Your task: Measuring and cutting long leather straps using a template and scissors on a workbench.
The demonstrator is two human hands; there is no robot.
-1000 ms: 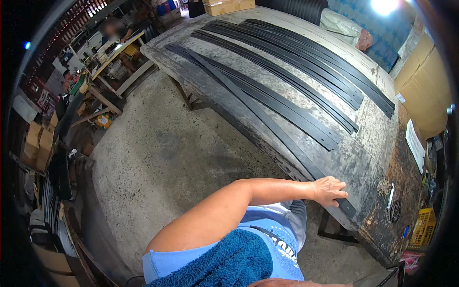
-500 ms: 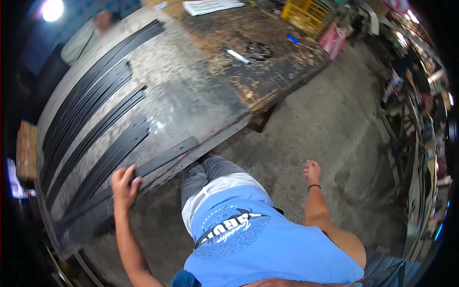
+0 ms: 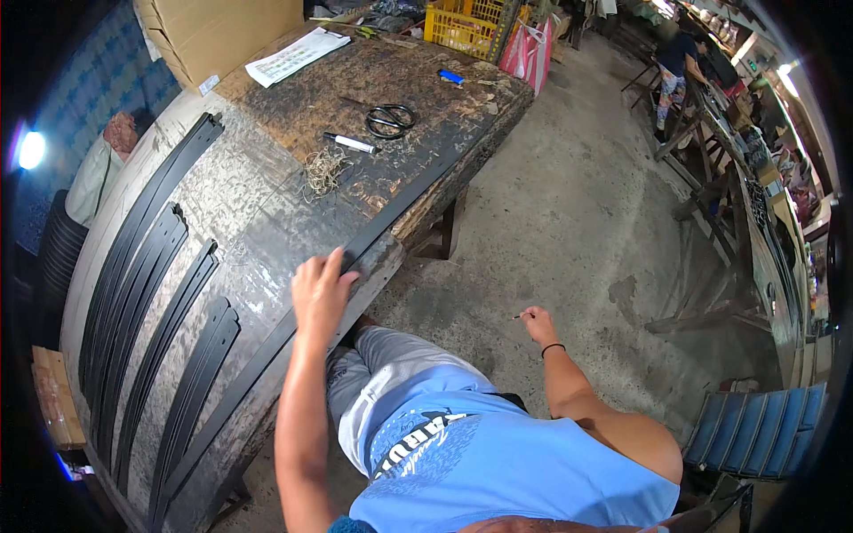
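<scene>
My left hand (image 3: 322, 293) is closed over a long, flat black strip (image 3: 233, 398) lying along the table's near edge, its thumb towards that edge. Beyond the fingers, the strip runs on over the dark wooden board. Out over the floor, away from the table, my right hand (image 3: 538, 327) pinches a small thin object (image 3: 519, 316) too small to name. Several groups of similar black strips (image 3: 142, 275) lie side by side on the left of the grey tabletop (image 3: 267, 209).
The wooden board (image 3: 267, 115) carries scissors (image 3: 391, 121), a white marker (image 3: 350, 143), a blue object (image 3: 451, 77), loose fibres (image 3: 325, 171) and a paper (image 3: 298, 56). Behind stand a cardboard box (image 3: 222, 35) and yellow crate (image 3: 460, 30). Another person (image 3: 677, 75) is at the far right bench.
My left hand has moved right and away along the table edge, and the strip's far end now reaches over the wooden board. The view has shifted; the right hand still pinches the small object.
</scene>
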